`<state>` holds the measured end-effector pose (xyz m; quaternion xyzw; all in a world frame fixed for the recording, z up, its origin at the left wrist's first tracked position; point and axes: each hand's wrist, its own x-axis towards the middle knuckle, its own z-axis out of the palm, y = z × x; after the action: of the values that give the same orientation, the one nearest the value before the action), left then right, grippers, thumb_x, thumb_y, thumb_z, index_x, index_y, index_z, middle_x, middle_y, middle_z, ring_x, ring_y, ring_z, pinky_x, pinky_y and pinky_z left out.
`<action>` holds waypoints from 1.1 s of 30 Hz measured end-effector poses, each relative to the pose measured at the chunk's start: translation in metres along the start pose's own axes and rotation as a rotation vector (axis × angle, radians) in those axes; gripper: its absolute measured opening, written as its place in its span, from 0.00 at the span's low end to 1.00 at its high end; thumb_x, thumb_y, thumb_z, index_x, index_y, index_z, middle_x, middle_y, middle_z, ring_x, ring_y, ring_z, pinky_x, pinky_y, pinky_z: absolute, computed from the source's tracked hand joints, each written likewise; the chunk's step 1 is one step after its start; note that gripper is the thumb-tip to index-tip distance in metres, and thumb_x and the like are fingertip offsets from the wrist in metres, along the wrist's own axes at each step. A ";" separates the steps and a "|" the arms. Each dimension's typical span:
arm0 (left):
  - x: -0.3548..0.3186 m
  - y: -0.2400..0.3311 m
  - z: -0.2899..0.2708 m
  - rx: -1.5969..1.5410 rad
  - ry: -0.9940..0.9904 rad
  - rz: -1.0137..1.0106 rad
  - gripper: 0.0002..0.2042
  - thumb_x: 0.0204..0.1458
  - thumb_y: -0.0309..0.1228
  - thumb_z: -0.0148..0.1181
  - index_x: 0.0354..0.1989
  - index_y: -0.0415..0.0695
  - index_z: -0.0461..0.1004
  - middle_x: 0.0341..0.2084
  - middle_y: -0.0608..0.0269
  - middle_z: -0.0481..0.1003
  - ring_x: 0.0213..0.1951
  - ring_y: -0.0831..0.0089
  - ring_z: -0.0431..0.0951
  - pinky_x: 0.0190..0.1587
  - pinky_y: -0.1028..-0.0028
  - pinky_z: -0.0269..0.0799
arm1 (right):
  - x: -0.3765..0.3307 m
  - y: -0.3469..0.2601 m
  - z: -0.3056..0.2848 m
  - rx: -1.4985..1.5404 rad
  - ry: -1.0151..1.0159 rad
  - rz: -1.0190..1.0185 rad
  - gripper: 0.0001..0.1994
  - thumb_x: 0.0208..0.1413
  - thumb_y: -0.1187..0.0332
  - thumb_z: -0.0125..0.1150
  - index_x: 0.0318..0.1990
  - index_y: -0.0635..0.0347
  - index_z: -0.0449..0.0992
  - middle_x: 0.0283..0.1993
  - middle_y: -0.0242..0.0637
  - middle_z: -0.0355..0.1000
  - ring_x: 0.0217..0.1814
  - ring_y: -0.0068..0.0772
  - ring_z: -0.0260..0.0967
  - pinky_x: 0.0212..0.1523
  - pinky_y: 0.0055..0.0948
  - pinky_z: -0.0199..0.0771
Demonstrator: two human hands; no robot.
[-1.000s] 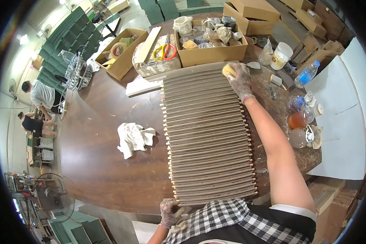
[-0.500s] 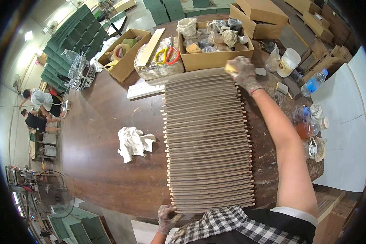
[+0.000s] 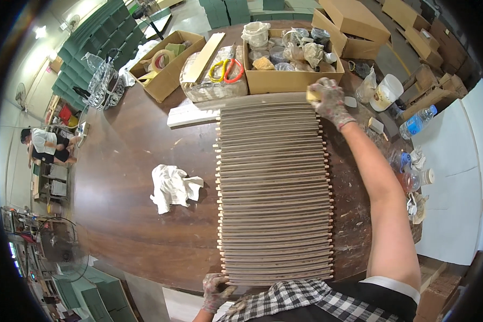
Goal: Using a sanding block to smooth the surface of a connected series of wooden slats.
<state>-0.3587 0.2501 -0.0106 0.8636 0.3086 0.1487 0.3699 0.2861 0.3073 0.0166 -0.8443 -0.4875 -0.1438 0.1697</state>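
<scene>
- Right hand [image 3: 330, 101], gloved, closed around a small yellow block [image 3: 312, 95], pressed at the far right corner of the row of wooden slats [image 3: 273, 193].
- Left hand [image 3: 216, 290], gloved, curled over the near left corner of the row, at the table edge [image 3: 145, 268].
- Risk judged: slats sliding apart or off the near edge under a hard push.
- Little room beyond: cardboard box [image 3: 290, 80] touching the far end; bottles [image 3: 418, 121] near on the right.
- Open tabletop left, only a white rag [image 3: 172, 188] there.

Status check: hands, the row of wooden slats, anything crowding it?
Right hand gloved, pressing a yellowish pad on the far end of the wooden slats. Left hand gripping the near left corner. Cardboard box butts the far edge; white rag lies apart, left.
</scene>
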 end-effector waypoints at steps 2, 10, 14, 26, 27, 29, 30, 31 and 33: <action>0.000 0.001 0.000 -0.006 0.012 -0.017 0.20 0.32 0.33 0.78 0.35 0.46 0.74 0.35 0.58 0.77 0.40 0.57 0.75 0.42 0.61 0.71 | 0.008 -0.038 0.014 0.120 0.134 -0.160 0.21 0.40 0.67 0.71 0.46 0.48 0.78 0.49 0.34 0.68 0.53 0.40 0.65 0.50 0.40 0.69; 0.001 0.007 -0.005 0.031 0.019 -0.056 0.21 0.30 0.33 0.78 0.35 0.49 0.75 0.34 0.59 0.78 0.39 0.58 0.77 0.43 0.61 0.72 | 0.048 -0.145 0.060 0.295 -0.043 -0.285 0.25 0.41 0.70 0.71 0.51 0.45 0.77 0.53 0.36 0.69 0.58 0.42 0.64 0.59 0.44 0.66; -0.001 0.003 -0.003 0.002 0.019 -0.052 0.19 0.32 0.35 0.77 0.34 0.49 0.76 0.34 0.60 0.78 0.39 0.58 0.76 0.43 0.61 0.71 | 0.015 -0.051 0.039 0.323 0.135 -0.336 0.20 0.43 0.69 0.69 0.48 0.45 0.78 0.51 0.36 0.70 0.55 0.45 0.67 0.53 0.44 0.71; -0.002 0.001 -0.004 -0.007 0.040 0.016 0.16 0.35 0.34 0.73 0.35 0.50 0.76 0.32 0.62 0.78 0.36 0.58 0.76 0.41 0.60 0.70 | 0.040 -0.137 0.052 0.327 0.173 -0.378 0.26 0.39 0.66 0.74 0.51 0.48 0.76 0.52 0.39 0.70 0.56 0.43 0.66 0.54 0.43 0.68; -0.002 0.002 -0.004 -0.008 0.035 0.015 0.16 0.35 0.33 0.73 0.35 0.49 0.76 0.33 0.61 0.78 0.36 0.58 0.77 0.41 0.60 0.70 | 0.049 -0.170 0.056 0.357 0.155 -0.360 0.24 0.42 0.66 0.73 0.51 0.45 0.77 0.52 0.37 0.70 0.57 0.41 0.65 0.53 0.44 0.67; -0.003 0.002 -0.006 -0.005 0.025 0.003 0.17 0.34 0.34 0.73 0.35 0.49 0.76 0.33 0.60 0.78 0.37 0.57 0.76 0.41 0.60 0.71 | 0.068 -0.218 0.061 0.359 -0.030 -0.359 0.22 0.45 0.67 0.71 0.52 0.43 0.78 0.54 0.37 0.70 0.56 0.42 0.66 0.55 0.45 0.67; -0.004 0.003 -0.006 0.008 0.016 0.000 0.17 0.34 0.34 0.73 0.35 0.49 0.77 0.33 0.59 0.78 0.38 0.57 0.76 0.41 0.60 0.71 | 0.075 -0.235 0.063 0.278 -0.086 -0.349 0.22 0.46 0.68 0.70 0.52 0.44 0.77 0.55 0.38 0.70 0.56 0.44 0.66 0.56 0.45 0.68; -0.003 0.003 -0.007 0.009 0.025 -0.006 0.17 0.34 0.34 0.73 0.35 0.49 0.77 0.33 0.59 0.78 0.38 0.57 0.76 0.42 0.60 0.71 | 0.077 -0.242 0.065 0.212 -0.056 -0.364 0.22 0.47 0.70 0.68 0.52 0.44 0.77 0.55 0.37 0.70 0.57 0.45 0.66 0.55 0.45 0.69; -0.002 0.003 -0.008 0.025 0.021 0.006 0.17 0.34 0.33 0.73 0.35 0.48 0.77 0.33 0.59 0.78 0.38 0.57 0.76 0.42 0.60 0.72 | 0.074 -0.235 0.067 0.165 -0.083 -0.325 0.22 0.47 0.73 0.65 0.51 0.43 0.77 0.56 0.35 0.69 0.57 0.45 0.66 0.56 0.45 0.69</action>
<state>-0.3633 0.2516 -0.0031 0.8674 0.3115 0.1550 0.3556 0.1220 0.5032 0.0206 -0.7428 -0.6343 -0.0937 0.1927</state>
